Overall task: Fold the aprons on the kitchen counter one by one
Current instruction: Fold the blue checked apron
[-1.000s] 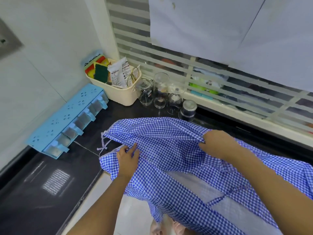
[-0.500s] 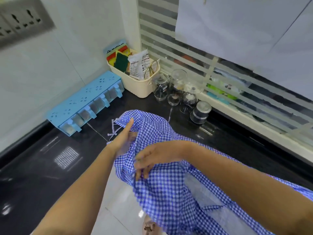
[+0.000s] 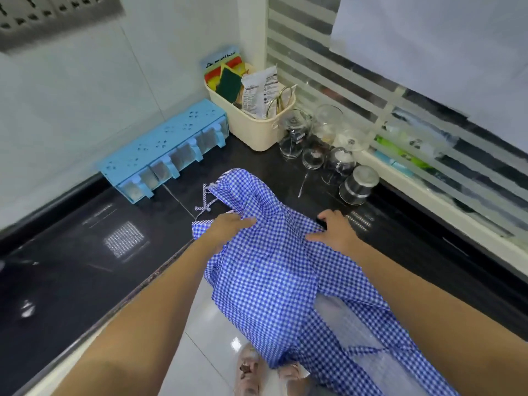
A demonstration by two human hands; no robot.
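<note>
A blue-and-white checked apron point(image 3: 268, 270) lies with its top part on the black counter point(image 3: 85, 270); the rest hangs over the counter's front edge toward the floor. Its tie strings point(image 3: 206, 202) trail off the upper left corner. My left hand point(image 3: 228, 225) lies on the apron's left edge with fingers straight, pointing right and pressing the cloth. My right hand point(image 3: 335, 230) rests with spread fingers on the apron's right edge, fingertips reaching the counter. The apron's top is bunched into a narrow hump between and beyond the hands.
A light blue spice rack point(image 3: 165, 150) stands against the left wall. Behind the apron are a cream basket point(image 3: 254, 130) of sponges and packets, several glass jars point(image 3: 323, 144) and a steel-lidded jar point(image 3: 360, 184). Sandalled feet point(image 3: 248, 370) show on the white floor.
My right hand crossed over to the left with cloth, then came back to the apron's right edge. The apron's top is now narrower and bunched. My left hand stayed at the left edge.
</note>
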